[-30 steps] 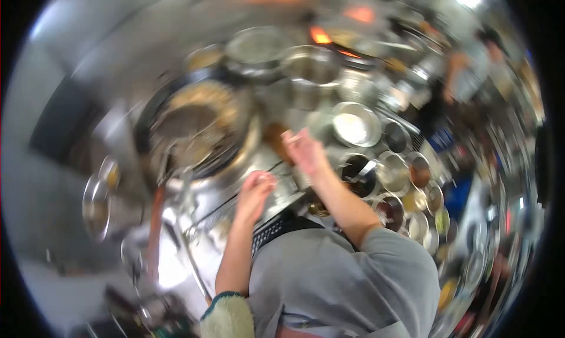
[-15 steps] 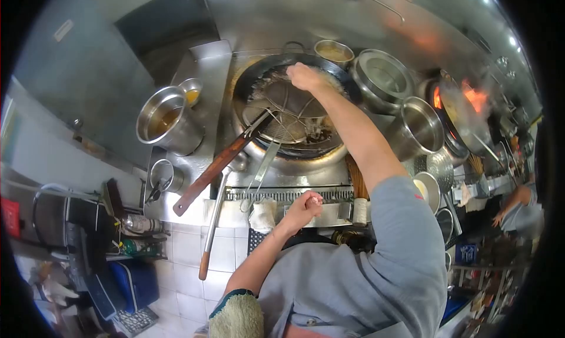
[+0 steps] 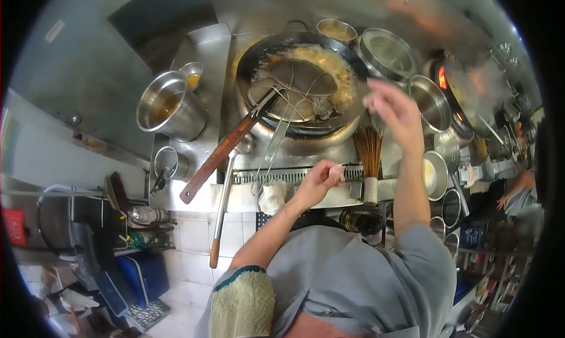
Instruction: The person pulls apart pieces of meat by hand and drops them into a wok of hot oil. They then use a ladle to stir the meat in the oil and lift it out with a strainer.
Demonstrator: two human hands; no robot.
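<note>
My left hand [image 3: 321, 182] is closed with a small pale pinkish lump of food [image 3: 336, 174] at its fingertips, in front of the stove's edge. To the right of the wok, my right hand [image 3: 395, 109] is raised with bent fingers. Something small and pale shows at its fingertips, but blur hides what it is. Golden foam bubbles in the oil of the big black wok [image 3: 242, 73]. Across the wok rest a round wire strainer [image 3: 303, 78] and a wooden-handled strainer [image 3: 220, 155], whose mesh ends overlap.
Left stand a steel pot of brown liquid [image 3: 144, 117] and a small yellow-filled bowl [image 3: 192, 69]. A ladle [image 3: 222, 205] leans over the front edge. Right are a bamboo brush [image 3: 369, 149], a lidded pot [image 3: 388, 52] and a tall steel pot [image 3: 432, 105]. Flames burn beyond; another person's arm [image 3: 515, 195] shows.
My right hand has moved from over the wok back to its right side. Bubbling foam has spread on the wok's right. My left hand has shifted slightly up and right.
</note>
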